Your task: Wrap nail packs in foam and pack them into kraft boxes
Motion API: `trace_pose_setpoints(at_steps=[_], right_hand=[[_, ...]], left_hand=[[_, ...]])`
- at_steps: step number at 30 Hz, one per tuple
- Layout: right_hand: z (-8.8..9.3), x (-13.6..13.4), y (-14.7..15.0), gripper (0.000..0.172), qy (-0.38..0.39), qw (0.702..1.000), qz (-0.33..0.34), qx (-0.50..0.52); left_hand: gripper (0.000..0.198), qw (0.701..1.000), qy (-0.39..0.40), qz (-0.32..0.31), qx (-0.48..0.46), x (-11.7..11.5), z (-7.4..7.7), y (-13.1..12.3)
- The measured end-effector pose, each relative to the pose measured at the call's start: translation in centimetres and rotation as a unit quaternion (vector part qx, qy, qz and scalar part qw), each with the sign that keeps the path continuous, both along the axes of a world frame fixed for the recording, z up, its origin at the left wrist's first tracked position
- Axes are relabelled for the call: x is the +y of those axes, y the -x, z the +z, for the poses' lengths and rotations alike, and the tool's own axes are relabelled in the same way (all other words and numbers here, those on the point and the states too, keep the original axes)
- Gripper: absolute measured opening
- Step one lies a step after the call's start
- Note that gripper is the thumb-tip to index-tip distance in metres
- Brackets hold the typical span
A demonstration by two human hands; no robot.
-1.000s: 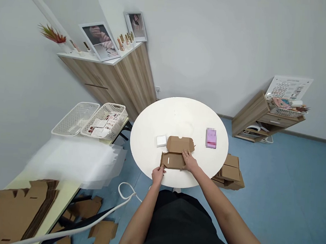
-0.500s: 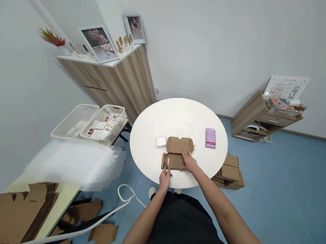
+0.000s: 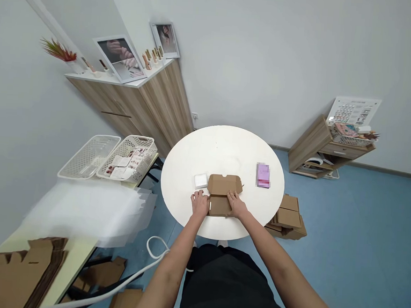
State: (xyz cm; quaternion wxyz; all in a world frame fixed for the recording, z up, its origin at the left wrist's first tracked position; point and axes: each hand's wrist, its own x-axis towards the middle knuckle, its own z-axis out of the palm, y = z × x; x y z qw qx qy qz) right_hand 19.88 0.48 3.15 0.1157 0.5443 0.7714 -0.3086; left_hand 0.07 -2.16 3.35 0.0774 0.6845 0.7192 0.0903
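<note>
A kraft cardboard mailer box (image 3: 220,195) lies on the round white table (image 3: 223,150), partly folded, with its lid panel lying flat on the far side. My left hand (image 3: 199,204) grips the left end of the box, and its fingers hide most of that end. My right hand (image 3: 237,204) sits on the near right part of the box. Left of the lid lies a small white square pad (image 3: 201,181). Farther right on the tabletop is a pink printed card (image 3: 263,175), with its print blurred.
Two white plastic baskets (image 3: 128,158) stand at left, one holding printed cards. Below them lie translucent plastic sheets (image 3: 89,211) and a stack of flat cardboard blanks (image 3: 17,272). Cardboard boxes (image 3: 287,220) sit on the blue floor right of the table. A white cable (image 3: 154,249) runs below.
My left hand has moved from the near edge of the box onto its left end. That end now stands folded closer in. The right hand stays on the box.
</note>
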Motion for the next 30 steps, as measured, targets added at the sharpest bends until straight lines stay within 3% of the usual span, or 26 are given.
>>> trace_pose_setpoints(at_steps=[6,9,11,14,17,23,30], right_hand=[[0.0,-0.1,0.0,0.125,0.006,1.000,0.000,0.011],[-0.2,-0.1,-0.1,0.123,0.007,1.000,-0.003,0.019],[-0.2,-0.2,-0.1,0.122,0.005,1.000,-0.005,0.026],[-0.2,-0.2,-0.1,0.122,-0.003,1.000,-0.005,0.028],[0.0,-0.2,-0.1,0.122,-0.006,1.000,-0.001,0.022],[-0.4,-0.1,0.0,0.121,-0.013,0.999,-0.006,0.032],[-0.9,-0.1,-0.1,0.123,-0.022,0.999,-0.002,0.032]], left_hand=[[0.014,1.000,0.003,-0.011,-0.014,-0.3,-1.7,-1.1],[0.012,0.997,-0.010,0.004,-0.074,-0.8,-2.2,-1.0],[0.026,0.989,-0.023,0.045,-0.141,-1.2,-2.6,-0.5],[0.050,0.952,0.024,0.171,-0.253,-1.8,-2.8,0.3],[0.044,0.908,0.118,0.238,-0.324,-2.0,-2.5,0.8],[0.030,0.915,0.132,0.167,-0.344,-1.3,-1.8,-0.2],[0.019,0.961,0.190,0.123,-0.157,0.4,-2.2,-0.9]])
